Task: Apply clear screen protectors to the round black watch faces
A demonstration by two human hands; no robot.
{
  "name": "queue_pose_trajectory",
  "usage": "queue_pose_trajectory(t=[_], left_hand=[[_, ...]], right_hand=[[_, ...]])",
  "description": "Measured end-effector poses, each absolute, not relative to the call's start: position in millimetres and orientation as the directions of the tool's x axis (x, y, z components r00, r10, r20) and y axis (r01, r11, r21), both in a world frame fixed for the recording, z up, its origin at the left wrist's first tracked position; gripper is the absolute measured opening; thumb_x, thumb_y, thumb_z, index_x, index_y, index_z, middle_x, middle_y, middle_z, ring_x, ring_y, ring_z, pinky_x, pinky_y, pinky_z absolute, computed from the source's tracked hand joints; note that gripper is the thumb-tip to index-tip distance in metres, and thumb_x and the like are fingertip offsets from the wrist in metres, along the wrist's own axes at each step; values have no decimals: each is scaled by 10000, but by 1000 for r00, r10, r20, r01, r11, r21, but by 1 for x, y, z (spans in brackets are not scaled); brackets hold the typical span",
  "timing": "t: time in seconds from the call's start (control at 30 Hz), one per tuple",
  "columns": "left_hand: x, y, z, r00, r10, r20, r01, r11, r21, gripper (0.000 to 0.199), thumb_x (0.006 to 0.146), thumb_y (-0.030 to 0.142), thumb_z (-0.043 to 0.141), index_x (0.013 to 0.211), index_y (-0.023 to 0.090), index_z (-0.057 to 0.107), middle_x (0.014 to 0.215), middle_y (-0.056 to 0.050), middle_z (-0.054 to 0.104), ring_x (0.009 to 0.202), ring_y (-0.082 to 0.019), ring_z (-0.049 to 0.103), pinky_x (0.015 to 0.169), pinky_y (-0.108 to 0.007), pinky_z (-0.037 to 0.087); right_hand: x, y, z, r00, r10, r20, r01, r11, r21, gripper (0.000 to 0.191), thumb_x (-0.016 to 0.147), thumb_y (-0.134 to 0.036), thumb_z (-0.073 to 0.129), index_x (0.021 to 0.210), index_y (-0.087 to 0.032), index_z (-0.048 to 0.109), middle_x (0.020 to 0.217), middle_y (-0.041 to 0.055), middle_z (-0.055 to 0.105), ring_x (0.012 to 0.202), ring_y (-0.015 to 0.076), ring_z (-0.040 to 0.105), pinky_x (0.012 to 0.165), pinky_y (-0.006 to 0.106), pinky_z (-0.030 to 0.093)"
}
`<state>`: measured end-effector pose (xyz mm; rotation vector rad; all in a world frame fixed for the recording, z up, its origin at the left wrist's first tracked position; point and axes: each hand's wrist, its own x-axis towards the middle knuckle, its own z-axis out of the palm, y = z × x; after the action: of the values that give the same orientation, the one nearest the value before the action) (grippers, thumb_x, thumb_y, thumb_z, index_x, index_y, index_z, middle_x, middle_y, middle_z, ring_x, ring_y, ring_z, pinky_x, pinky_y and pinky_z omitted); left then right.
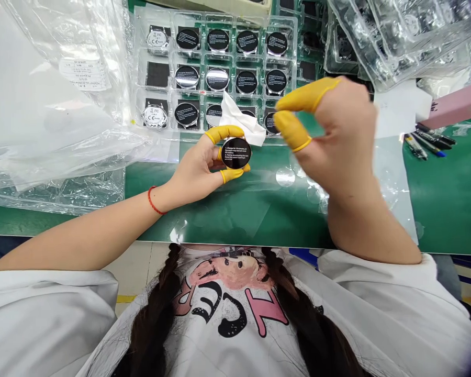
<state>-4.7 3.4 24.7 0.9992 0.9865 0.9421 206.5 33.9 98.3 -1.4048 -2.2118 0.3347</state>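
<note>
My left hand [192,167] is shut on a round black watch-like disc [236,153] with white printed text, holding it by the rim with yellow finger cots on its fingers. My right hand [329,136] hangs just right of it, its yellow-cotted thumb and finger apart with nothing between them. A crumpled white wipe [241,121] lies just behind the disc, touching my left forefinger. Behind that stands a clear plastic blister tray [171,73] holding several round black discs [217,40] and a few silver-backed ones [157,39]. My right fingertips are nearest its front right compartment.
A green work mat [235,209] runs under everything, with its near edge against my body. Clear plastic bags [51,157] cover the left side. Stacked clear trays [400,36] rise at the upper right, beside a pink box [459,104] and several pens [429,141].
</note>
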Motion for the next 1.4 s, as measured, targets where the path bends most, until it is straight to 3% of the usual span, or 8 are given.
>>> queue_pose_trajectory(t=[0.13, 0.2, 0.47, 0.67, 0.83, 1.0, 1.2, 1.4], left_hand=[[-8, 5, 21, 322, 936, -144, -154, 201, 967, 609, 671, 124, 840, 1204, 243, 573, 942, 0, 723, 905, -237, 781, 932, -419, 636], [-8, 6, 19, 346, 929, -127, -154, 190, 970, 587, 685, 120, 826, 1198, 248, 570, 930, 12, 724, 876, -221, 781, 931, -418, 639], [-1, 4, 27, 289, 924, -251, -189, 312, 931, 661, 624, 21, 812, 1207, 204, 560, 906, -17, 713, 1041, -307, 754, 910, -460, 638], [-1, 3, 24, 342, 930, -131, -137, 187, 973, 599, 677, 151, 846, 1186, 220, 537, 879, -7, 717, 966, -274, 767, 935, -498, 622], [-6, 9, 6, 447, 893, 51, -100, -7, 995, 652, 717, 298, 848, 1251, 225, 481, 928, -3, 727, 931, -228, 760, 915, -440, 623], [-8, 10, 1, 469, 880, 68, -98, -25, 995, 637, 734, 363, 851, 1242, 229, 492, 886, 7, 710, 890, -213, 748, 860, -412, 629], [-6, 11, 1, 486, 873, 42, -122, 20, 992, 610, 736, 375, 860, 1207, 238, 497, 899, 10, 704, 890, -207, 742, 821, -394, 634], [-5, 11, 6, 517, 855, 35, -72, 3, 997, 573, 733, 357, 851, 1189, 232, 527, 842, 38, 695, 782, -163, 738, 756, -334, 643]], right_hand=[[251, 43, 91, -250, 968, 7, 958, 248, -141, 138, 857, -326, 717, 932, -217, 681, 992, 128, 704, 998, 364, 651, 896, 557, 515], [274, 44, 70, -152, 987, -43, 987, 149, -64, 269, 753, -267, 810, 957, -181, 658, 956, 134, 676, 901, 328, 643, 829, 510, 524], [297, 44, 27, 41, 999, 27, 951, -31, -309, 292, 681, -194, 838, 799, -228, 574, 913, 96, 603, 900, 259, 564, 817, 441, 494], [237, 8, 58, -130, 914, 385, 748, 345, -566, 82, 959, -331, 584, 963, -251, 603, 999, 74, 668, 933, 241, 622, 868, 448, 506], [191, -9, 49, -425, 781, 457, 658, 613, -437, 248, 1032, -439, 457, 1087, -292, 649, 1007, 54, 694, 958, 248, 623, 878, 478, 514], [179, 7, 32, -402, 795, 455, 769, 563, -304, 399, 1060, -474, 293, 1051, -261, 630, 984, 96, 681, 964, 259, 597, 869, 502, 507], [181, 21, 40, -321, 878, 356, 831, 441, -339, 375, 1064, -485, 295, 1077, -285, 611, 1110, 84, 694, 1010, 222, 589, 908, 440, 520], [197, 19, 57, -466, 795, 389, 711, 598, -370, 475, 1060, -533, 254, 1139, -304, 663, 1087, 57, 696, 1074, 245, 622, 972, 496, 502]])
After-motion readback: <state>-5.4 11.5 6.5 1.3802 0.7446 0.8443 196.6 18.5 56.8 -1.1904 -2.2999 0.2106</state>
